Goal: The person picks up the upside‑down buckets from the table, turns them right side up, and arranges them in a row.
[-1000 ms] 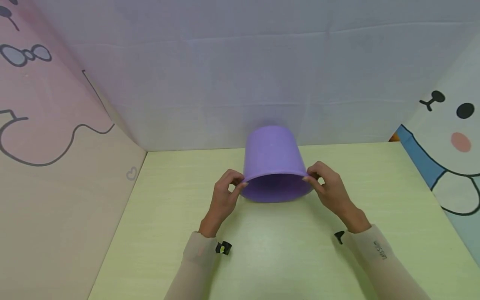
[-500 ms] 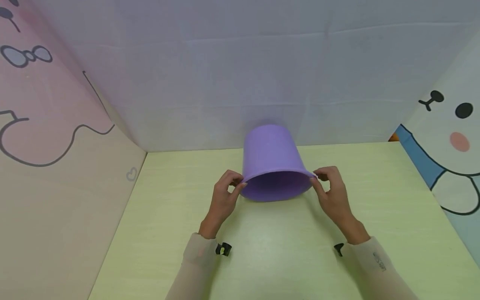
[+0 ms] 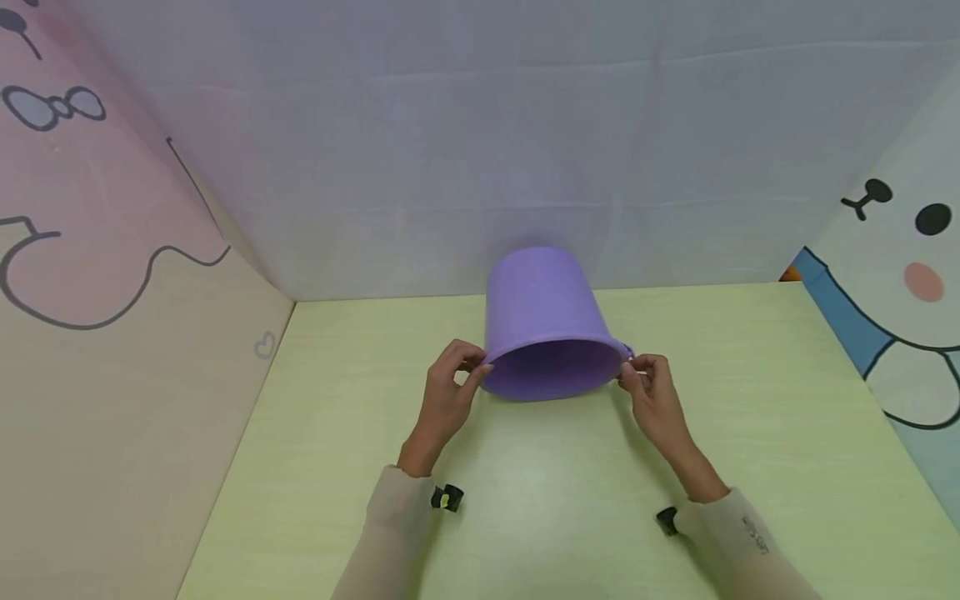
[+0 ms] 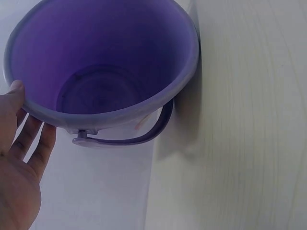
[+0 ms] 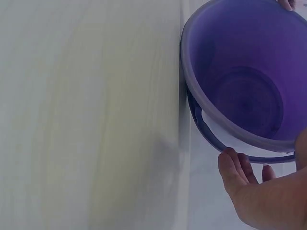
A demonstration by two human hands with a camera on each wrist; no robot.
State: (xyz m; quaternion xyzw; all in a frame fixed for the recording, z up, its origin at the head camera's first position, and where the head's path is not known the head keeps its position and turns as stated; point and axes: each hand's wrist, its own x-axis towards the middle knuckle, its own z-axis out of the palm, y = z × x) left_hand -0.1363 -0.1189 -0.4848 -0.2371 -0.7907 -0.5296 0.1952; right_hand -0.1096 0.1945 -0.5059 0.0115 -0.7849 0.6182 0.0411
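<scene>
A purple plastic bucket [image 3: 542,292] lies tipped over at the back of the table, its mouth toward me and its base toward the rear wall. My left hand [image 3: 444,398] pinches the rim on the left, thumb at the mouth and fingers behind. On the opposite side my right hand [image 3: 660,408] holds the bucket at the rim near the handle joint. In the right wrist view, its fingertips [image 5: 231,152] touch the purple handle [image 5: 207,132], which hangs below the rim. The left wrist view shows the inside of the bucket [image 4: 98,88] with nothing in it.
The pale green table [image 3: 360,350] meets a whitish cloth wall [image 3: 420,167] just behind the bucket. Side panels with cartoon drawings stand at the left [image 3: 112,375] and right [image 3: 900,333]. Dark wrist camera mounts [image 3: 448,498] sit by the sleeves.
My right hand has slid outward and down along the right rim, to the handle joint. The bucket has tipped up very slightly. The left hand has kept its place.
</scene>
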